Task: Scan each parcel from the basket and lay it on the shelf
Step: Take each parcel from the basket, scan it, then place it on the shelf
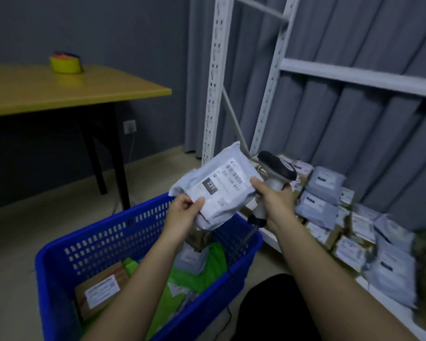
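Parcel in hand: a grey poly mailer (pixel 218 187), label side up, "231" legible on its printed label. I hold it in the air just above the far rim of the blue basket (pixel 143 232), which I take as landmark for the rest.

Left hand (pixel 183 212): thumb and fingers pinching the mailer's near-left corner. Right hand (pixel 272 201): wrapped around the grip of the handheld scanner (pixel 276 168), thumb also pressing the mailer's right edge. The scanner head rises past that edge and does not face the label; I cannot tell whether the trigger is pressed.

Inside the basket: a brown carton (pixel 101 289) with a white label at the near-left, green bags (pixel 204 269) and further grey parcels in the middle. So stock remains.

To the right of the basket: the white metal shelf (pixel 354 73), its lowest level already carrying rows of shelved parcels (pixel 330 190), grey mailers and small cartons, somewhat blurred.

To the left of the basket, well apart: a yellow-topped table (pixel 67 92) with rolls of tape (pixel 65 64) on it.

Judgement: step in hand is presenting this mailer for scanning, or just after. Next move calls for freeing the right thumb, aiming the scanner head at the barcode, then laying the mailer in a free spot on the shelf's lowest level.
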`<move>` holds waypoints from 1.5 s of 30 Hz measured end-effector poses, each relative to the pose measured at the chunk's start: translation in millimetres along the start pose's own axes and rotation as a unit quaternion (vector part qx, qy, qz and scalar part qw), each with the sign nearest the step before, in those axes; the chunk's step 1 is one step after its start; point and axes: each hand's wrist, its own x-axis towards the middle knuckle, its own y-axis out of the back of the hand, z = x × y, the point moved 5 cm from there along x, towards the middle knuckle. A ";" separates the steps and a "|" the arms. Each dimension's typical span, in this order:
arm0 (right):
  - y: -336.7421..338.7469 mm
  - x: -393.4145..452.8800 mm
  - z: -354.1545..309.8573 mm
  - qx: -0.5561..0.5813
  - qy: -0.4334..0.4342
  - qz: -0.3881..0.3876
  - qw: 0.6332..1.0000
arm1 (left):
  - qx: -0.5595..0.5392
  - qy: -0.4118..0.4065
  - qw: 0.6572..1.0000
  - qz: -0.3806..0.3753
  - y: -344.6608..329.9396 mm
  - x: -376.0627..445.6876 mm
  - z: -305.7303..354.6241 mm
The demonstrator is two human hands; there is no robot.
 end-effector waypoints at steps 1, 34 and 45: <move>3.0 -3.5 -9.4 -0.002 0.014 0.001 1.000 | 0.037 0.007 0.999 0.004 0.4 -2.5 1.8; 24.9 -62.1 -88.4 -0.259 0.097 -0.214 0.937 | 0.069 -0.071 0.994 0.042 -11.7 22.8 107.7; 39.4 -53.6 -87.6 -0.226 0.075 -0.194 0.952 | 0.076 -0.081 0.993 0.035 -24.2 22.9 105.1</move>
